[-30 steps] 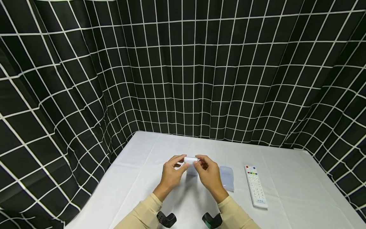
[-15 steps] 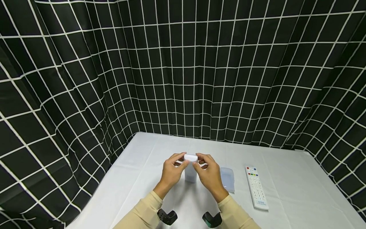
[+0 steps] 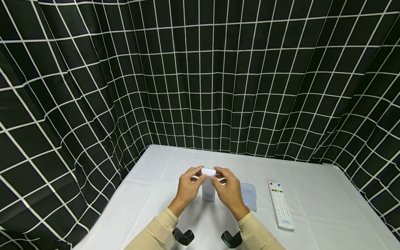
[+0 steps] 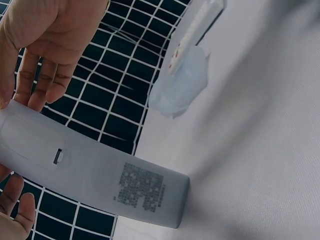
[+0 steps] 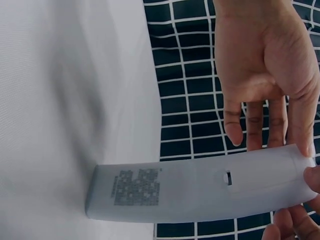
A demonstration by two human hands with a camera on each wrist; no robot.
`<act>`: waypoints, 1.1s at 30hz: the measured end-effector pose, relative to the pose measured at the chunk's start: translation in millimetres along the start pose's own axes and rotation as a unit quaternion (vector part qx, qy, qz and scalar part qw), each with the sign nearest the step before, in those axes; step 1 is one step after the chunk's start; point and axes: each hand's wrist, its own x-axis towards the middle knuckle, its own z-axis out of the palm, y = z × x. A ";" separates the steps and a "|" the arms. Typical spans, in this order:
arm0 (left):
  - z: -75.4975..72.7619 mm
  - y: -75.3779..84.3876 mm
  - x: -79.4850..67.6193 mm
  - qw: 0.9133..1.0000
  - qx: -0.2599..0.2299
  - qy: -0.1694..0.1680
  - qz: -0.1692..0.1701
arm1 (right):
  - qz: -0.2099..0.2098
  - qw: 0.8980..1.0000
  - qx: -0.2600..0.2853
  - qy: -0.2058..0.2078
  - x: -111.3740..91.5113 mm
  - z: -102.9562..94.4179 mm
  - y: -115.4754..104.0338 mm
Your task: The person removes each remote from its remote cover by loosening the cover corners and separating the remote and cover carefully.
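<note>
Both hands hold a white remote control (image 4: 85,160) on end, its back showing a battery-cover latch and a blurred label in the wrist views. In the head view its whiter top end (image 3: 208,172) sits between the fingers. My left hand (image 3: 186,189) pinches the left side near the top, and my right hand (image 3: 229,191) pinches the right side. Its lower part (image 3: 208,193) looks hazy and bluish, with the lower end close to the table. A translucent bluish sleeve (image 3: 249,197) lies flat just right of my right hand.
A second white remote control (image 3: 280,205) with coloured buttons lies on the right of the white-covered table (image 3: 156,173). A black curtain with a white grid (image 3: 200,86) hangs behind the table and along its sides.
The held remote control has tilted, its lower end swinging nearer to me so that more of its length shows. Both hands keep their grip at the top with little movement.
</note>
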 end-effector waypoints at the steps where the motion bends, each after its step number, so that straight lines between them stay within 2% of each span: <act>1: 0.1 -0.2 0.1 1.000 0.000 0.000 0.000 | -0.001 1.000 -0.001 0.001 0.2 0.1 -0.1; 7: 1.2 -0.6 0.9 1.000 0.000 0.000 -0.006 | -0.017 1.000 -0.006 0.011 1.3 -0.1 -1.3; 15: 1.5 0.6 -0.8 0.999 0.004 0.001 -0.038 | -0.071 0.997 -0.031 0.016 -2.5 0.8 2.6; 19: 1.4 4.6 1.4 0.998 -0.002 0.004 -0.059 | -0.121 0.991 -0.054 0.032 -1.0 1.3 7.9; 24: 2.3 6.4 2.3 0.997 -0.003 0.017 -0.070 | -0.171 0.982 -0.067 0.041 -0.1 1.0 12.6; 28: 3.6 7.7 3.4 0.997 -0.003 0.023 -0.079 | -0.195 0.978 -0.059 0.046 1.7 0.2 13.2; 33: 5.0 9.7 4.0 0.997 -0.001 0.024 -0.078 | -0.205 0.976 -0.055 0.055 4.3 -1.2 12.5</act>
